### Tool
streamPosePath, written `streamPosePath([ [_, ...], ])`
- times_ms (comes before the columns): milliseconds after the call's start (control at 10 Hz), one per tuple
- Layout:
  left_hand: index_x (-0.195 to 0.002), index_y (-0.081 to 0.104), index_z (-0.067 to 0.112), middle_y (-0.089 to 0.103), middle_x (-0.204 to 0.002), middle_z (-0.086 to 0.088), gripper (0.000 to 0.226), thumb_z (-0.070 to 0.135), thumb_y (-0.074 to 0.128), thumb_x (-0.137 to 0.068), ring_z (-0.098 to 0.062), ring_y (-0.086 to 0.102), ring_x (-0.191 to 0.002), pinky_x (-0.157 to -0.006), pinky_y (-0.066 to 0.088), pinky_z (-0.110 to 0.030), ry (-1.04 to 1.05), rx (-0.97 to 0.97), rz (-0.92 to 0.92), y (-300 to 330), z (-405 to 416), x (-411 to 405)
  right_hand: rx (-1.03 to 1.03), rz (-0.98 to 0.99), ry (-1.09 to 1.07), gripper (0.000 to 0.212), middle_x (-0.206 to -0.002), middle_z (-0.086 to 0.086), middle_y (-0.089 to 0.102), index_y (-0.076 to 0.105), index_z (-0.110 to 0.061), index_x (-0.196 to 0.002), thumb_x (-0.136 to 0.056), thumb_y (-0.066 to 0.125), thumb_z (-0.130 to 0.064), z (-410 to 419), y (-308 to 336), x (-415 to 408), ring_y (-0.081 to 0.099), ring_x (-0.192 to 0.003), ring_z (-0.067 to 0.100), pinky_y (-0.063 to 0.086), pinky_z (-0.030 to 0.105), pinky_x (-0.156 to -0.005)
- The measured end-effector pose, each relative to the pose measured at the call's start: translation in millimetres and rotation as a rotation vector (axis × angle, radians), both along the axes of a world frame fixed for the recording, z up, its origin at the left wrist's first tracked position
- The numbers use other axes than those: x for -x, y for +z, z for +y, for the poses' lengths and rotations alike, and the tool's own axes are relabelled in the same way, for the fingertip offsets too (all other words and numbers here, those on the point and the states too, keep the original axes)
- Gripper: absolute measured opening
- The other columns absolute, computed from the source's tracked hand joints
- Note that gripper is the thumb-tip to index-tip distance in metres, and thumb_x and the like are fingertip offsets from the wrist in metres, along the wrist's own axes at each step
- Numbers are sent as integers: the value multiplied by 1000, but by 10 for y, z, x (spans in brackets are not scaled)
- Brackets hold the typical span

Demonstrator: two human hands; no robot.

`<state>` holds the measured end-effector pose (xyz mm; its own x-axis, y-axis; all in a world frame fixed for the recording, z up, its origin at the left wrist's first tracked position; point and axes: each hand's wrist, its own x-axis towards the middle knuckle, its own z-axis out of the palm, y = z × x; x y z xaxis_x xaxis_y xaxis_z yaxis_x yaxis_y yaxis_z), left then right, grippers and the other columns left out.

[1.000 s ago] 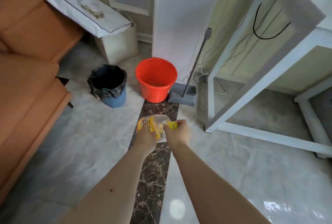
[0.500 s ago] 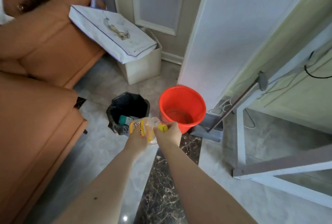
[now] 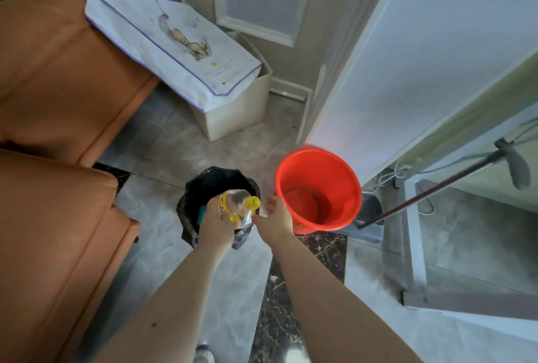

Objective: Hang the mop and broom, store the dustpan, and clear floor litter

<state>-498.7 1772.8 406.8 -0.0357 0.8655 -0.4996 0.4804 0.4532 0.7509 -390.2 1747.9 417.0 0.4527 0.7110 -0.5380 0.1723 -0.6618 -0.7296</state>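
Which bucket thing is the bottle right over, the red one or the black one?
The black-lined bin. The left hand holds the bottle over its opening; the red bucket stands off to the right.

Bin (image 3: pixel 203 185) interior mostly hidden behind bottle (image 3: pixel 237 207); dustpan (image 3: pixel 368 217) partly behind bucket (image 3: pixel 318 188); sofa (image 3: pixel 58 100) cropped left.

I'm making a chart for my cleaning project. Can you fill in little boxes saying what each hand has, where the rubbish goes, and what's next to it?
left hand: holds crumpled clear plastic bottle with yellow cap
right hand: beside the bottle's cap end; whether it grips anything is unclear
bottle position: above the black-lined bin
bin contents: something teal shows inside
next to bin: round orange-red plastic bucket, on its right
behind bucket: grey long-handled dustpan
far left: orange sofa
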Motion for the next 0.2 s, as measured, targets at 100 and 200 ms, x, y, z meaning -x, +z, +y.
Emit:
streamPosePath([
  [100, -143, 36, 7, 43, -146, -14, 43, 16, 34, -101, -31, 42, -133, -107, 35, -38, -55, 55, 58, -134, 164, 114, 88, -9, -55, 41, -108, 4, 65, 56, -12, -121, -80, 62, -13, 76, -125, 13, 60, -108, 22, 44, 27, -89],
  [200, -145, 34, 10, 40, -148, -12, 45, 20, 34, -101, -30, 40, -135, -111, 36, -40, -115, 100, 61, -166, 194, 108, 135, 27, -102, 34, -96, 7, 67, 60, -7, -115, -81, 57, -4, 91, -140, 34, 59, -85, 20, 48, 22, -72],
])
